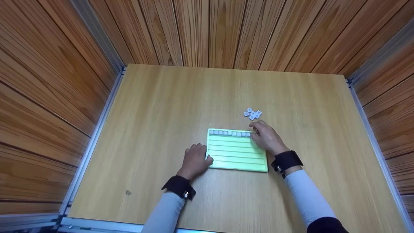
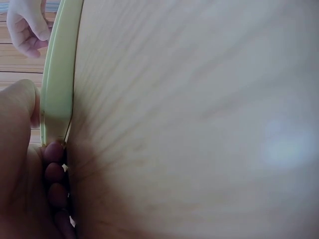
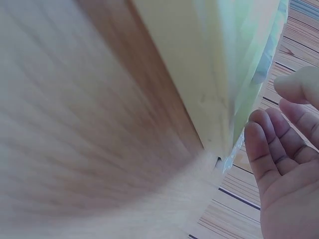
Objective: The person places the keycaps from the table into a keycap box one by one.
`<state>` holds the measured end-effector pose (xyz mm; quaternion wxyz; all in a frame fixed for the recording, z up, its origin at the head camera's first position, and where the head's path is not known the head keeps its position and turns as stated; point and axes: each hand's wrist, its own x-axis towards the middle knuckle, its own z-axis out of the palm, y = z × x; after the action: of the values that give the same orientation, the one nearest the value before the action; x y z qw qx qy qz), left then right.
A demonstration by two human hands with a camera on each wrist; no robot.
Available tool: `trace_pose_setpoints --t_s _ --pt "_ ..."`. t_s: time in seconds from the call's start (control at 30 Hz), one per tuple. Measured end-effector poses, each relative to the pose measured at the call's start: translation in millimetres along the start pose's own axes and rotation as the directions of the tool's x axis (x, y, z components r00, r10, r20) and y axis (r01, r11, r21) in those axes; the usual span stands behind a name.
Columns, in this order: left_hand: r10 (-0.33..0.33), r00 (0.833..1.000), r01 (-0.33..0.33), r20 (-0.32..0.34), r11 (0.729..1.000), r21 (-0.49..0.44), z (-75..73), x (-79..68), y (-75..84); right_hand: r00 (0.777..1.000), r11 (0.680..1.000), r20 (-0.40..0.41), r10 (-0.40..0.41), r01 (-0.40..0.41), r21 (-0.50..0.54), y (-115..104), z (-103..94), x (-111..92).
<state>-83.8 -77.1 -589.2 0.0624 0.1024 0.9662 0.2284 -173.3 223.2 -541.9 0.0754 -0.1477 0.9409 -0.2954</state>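
A light green board (image 1: 236,155) with raised horizontal ridges lies flat on the table. Small pale square tiles (image 1: 229,133) line its top row from the left corner nearly to the right one. My left hand (image 1: 194,160) holds the board's left edge, thumb over the rim and fingers against the side wall; the left wrist view shows the fingertips (image 2: 54,152) at the rim's end. My right hand (image 1: 267,136) hovers at the upper right corner beside the last tile, its thumb and fingers apart in the right wrist view, with nothing visible between them.
Several loose white tiles (image 1: 252,114) with dark markings lie in a small cluster just beyond the board's upper right corner. Wood-plank walls (image 1: 223,35) enclose the wooden table (image 1: 155,106) on three sides, with metal rails along its edges. A dark spot (image 1: 128,192) marks the tabletop at the front left.
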Motion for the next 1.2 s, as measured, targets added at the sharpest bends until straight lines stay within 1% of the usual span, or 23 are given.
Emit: trace_pose_setpoints --t_s 0.2,0.3,0.47,0.53,0.67,0.9,1.03,1.2 --pt "-0.014 1.0 0.014 0.01 1.0 0.002 -0.7 0.0 0.4 0.999 1.0 0.018 0.031 -0.031 0.0 0 -8.2 9" --pt "-0.02 1.0 0.02 0.015 1.0 0.004 -1.3 0.7 1.1 0.999 1.0 0.026 0.03 -0.029 -0.009 0 -12.3 12" --pt "-0.014 1.0 0.014 0.008 1.0 0.006 -1.9 1.6 1.0 0.999 0.998 0.036 0.01 -0.007 -0.069 3 -15.8 20" --pt "-0.012 1.0 0.012 0.006 1.0 0.007 -2.1 1.8 0.7 0.999 0.995 0.034 0.015 -0.012 -0.095 3 -16.6 24" --pt "-0.016 1.0 0.016 0.012 1.0 0.005 -2.3 1.4 0.4 0.999 0.99 0.035 0.016 -0.011 -0.137 4 -17.2 31" --pt "-0.012 1.0 0.012 0.005 1.0 -0.006 -2.9 0.0 1.5 0.998 0.987 0.061 0.015 -0.005 -0.158 4 -15.8 43" --pt "-0.017 1.0 0.017 0.016 1.0 -0.006 -3.9 -0.1 2.5 0.997 0.984 0.074 0.015 -0.001 -0.177 4 -14.4 49" --pt "-0.024 0.999 0.024 0.023 1.0 -0.012 -4.1 0.2 3.1 0.996 0.986 0.089 0.012 0.003 -0.166 5 -12.9 53"
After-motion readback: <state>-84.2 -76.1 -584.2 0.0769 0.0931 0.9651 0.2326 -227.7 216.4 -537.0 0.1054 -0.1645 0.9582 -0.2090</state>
